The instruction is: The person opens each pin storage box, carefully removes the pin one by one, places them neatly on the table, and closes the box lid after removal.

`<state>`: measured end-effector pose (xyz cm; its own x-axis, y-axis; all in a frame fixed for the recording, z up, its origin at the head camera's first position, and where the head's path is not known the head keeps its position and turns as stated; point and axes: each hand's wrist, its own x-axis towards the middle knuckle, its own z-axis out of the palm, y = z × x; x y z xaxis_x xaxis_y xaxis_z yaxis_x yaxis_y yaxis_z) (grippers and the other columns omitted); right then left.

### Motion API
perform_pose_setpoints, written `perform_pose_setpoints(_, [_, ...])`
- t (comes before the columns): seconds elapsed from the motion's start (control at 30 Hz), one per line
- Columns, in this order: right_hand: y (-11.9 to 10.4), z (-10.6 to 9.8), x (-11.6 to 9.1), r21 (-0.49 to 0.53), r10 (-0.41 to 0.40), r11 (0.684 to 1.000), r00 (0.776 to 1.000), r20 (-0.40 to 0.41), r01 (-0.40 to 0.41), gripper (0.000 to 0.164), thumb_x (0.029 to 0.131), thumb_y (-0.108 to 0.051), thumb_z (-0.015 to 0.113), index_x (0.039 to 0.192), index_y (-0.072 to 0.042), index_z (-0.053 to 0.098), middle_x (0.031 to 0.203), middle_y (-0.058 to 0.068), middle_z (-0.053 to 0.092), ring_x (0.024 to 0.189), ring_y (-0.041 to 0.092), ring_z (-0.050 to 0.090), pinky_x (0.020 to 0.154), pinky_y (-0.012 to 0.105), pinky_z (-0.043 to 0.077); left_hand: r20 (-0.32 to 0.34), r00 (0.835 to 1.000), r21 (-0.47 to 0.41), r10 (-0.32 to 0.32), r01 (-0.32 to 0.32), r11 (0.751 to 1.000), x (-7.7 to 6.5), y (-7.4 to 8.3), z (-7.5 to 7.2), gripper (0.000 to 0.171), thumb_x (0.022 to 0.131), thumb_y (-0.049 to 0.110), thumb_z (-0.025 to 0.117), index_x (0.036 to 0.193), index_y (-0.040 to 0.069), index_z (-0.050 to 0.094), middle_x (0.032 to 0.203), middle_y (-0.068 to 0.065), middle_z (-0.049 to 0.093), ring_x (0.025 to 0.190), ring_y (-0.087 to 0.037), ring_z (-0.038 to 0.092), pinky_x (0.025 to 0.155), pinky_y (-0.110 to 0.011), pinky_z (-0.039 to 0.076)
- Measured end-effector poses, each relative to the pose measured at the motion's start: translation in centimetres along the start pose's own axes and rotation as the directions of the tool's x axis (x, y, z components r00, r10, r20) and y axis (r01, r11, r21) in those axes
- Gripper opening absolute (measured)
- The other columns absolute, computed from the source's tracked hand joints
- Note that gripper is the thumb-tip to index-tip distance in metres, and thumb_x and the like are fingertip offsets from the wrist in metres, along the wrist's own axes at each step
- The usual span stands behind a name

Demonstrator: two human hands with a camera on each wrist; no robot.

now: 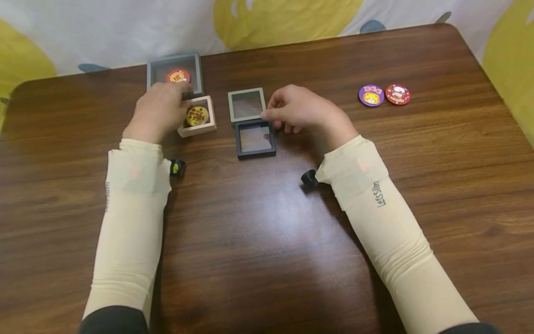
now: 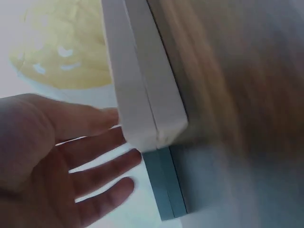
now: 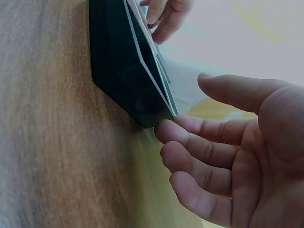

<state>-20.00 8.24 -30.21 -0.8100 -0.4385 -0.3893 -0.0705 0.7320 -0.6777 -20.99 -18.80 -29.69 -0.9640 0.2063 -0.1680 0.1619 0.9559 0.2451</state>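
My left hand (image 1: 160, 111) is at the pale pink display frame (image 1: 212, 116), its thumb tip against the frame's edge in the left wrist view. A round yellow badge (image 1: 197, 116) shows in that frame's window. Just behind stands a grey display frame (image 1: 199, 76) with a red badge (image 1: 177, 75); the left fingers reach over its front edge. My right hand (image 1: 306, 109) has its fingertips at the corner where a green frame (image 1: 231, 106) meets a black frame (image 1: 239, 144). Both these windows hold no badge. In the right wrist view the right thumb stands apart from the fingers.
A purple badge (image 1: 371, 95) and a red badge (image 1: 398, 94) lie side by side to the right on the brown wooden table (image 1: 250, 241). A white and yellow patterned cloth (image 1: 167, 28) hangs behind the table's far edge. Small black wrist cameras stick out from both sleeves.
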Motion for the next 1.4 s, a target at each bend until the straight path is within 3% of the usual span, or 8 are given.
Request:
perform_pose_setpoints(0.13, [0.1,0.0,0.0,0.012,-0.006,1.0,1.0,0.004,0.006,0.031,0.094,-0.036,0.055,0.105,-0.008,0.059,0.087,0.007,0.061,0.067,0.018,0.059,0.06,0.028,0.05,-0.058,0.998,0.014,-0.032,0.033,0.999,0.0,-0.5,-0.2,0.052,0.088,0.002,0.043,0.14,0.009,0.044,0.133,-0.029,0.052,0.117,-0.053,0.048,0.088,-0.069,0.041])
perform_pose_setpoints(0.43, [0.1,-0.1,-0.1,0.014,-0.01,1.0,1.0,-0.001,0.01,0.032,0.094,-0.037,0.055,0.106,-0.008,0.059,0.088,0.007,0.062,0.067,0.017,0.059,0.06,0.028,0.05,-0.006,0.998,0.057,-0.061,0.062,0.996,-0.1,-0.7,-0.2,0.051,0.082,-0.002,0.042,0.13,0.007,0.056,0.125,-0.027,0.06,0.114,-0.051,0.051,0.082,-0.067,0.043])
perform_pose_setpoints(0.57, [0.2,-0.1,-0.1,0.01,-0.01,1.0,1.0,-0.003,0.01,0.032,0.094,-0.037,0.055,0.106,-0.008,0.059,0.088,0.007,0.062,0.067,0.017,0.059,0.06,0.028,0.049,0.012,0.998,0.064,-0.058,0.057,0.996,-0.1,-0.7,-0.1,0.047,0.085,-0.001,0.044,0.128,0.01,0.059,0.128,-0.028,0.057,0.115,-0.052,0.05,0.081,-0.068,0.043])
perform_pose_setpoints(0.87, [0.3,0.0,0.1,-0.001,-0.02,1.0,1.0,0.001,0.02,0.031,0.094,-0.037,0.055,0.105,-0.008,0.059,0.087,0.007,0.061,0.067,0.018,0.059,0.061,0.029,0.05,0.034,0.998,0.09,-0.055,0.052,0.995,0.0,-1.0,0.0,0.046,0.086,-0.002,0.044,0.129,0.009,0.057,0.129,-0.03,0.055,0.113,-0.051,0.051,0.077,-0.067,0.044])
perform_pose_setpoints(1.2, [0.1,-0.1,0.1,-0.011,-0.017,1.0,1.0,0.0,0.017,0.031,0.094,-0.037,0.054,0.105,-0.008,0.059,0.088,0.007,0.061,0.068,0.018,0.059,0.062,0.029,0.05,-0.013,0.996,0.089,-0.086,0.087,0.992,0.0,-1.5,0.0,0.038,0.085,-0.002,0.049,0.119,0.008,0.061,0.114,-0.029,0.061,0.101,-0.05,0.055,0.071,-0.064,0.044])
perform_pose_setpoints(1.4, [0.0,-0.3,-0.2,0.003,-0.019,1.0,1.0,-0.011,0.019,0.032,0.094,-0.038,0.055,0.106,-0.008,0.06,0.089,0.008,0.063,0.068,0.019,0.059,0.063,0.031,0.05,-0.095,0.993,0.074,-0.073,0.08,0.994,-0.4,-1.2,-0.3,0.041,0.083,-0.005,0.044,0.117,0.006,0.064,0.114,-0.026,0.065,0.103,-0.052,0.055,0.077,-0.068,0.042])
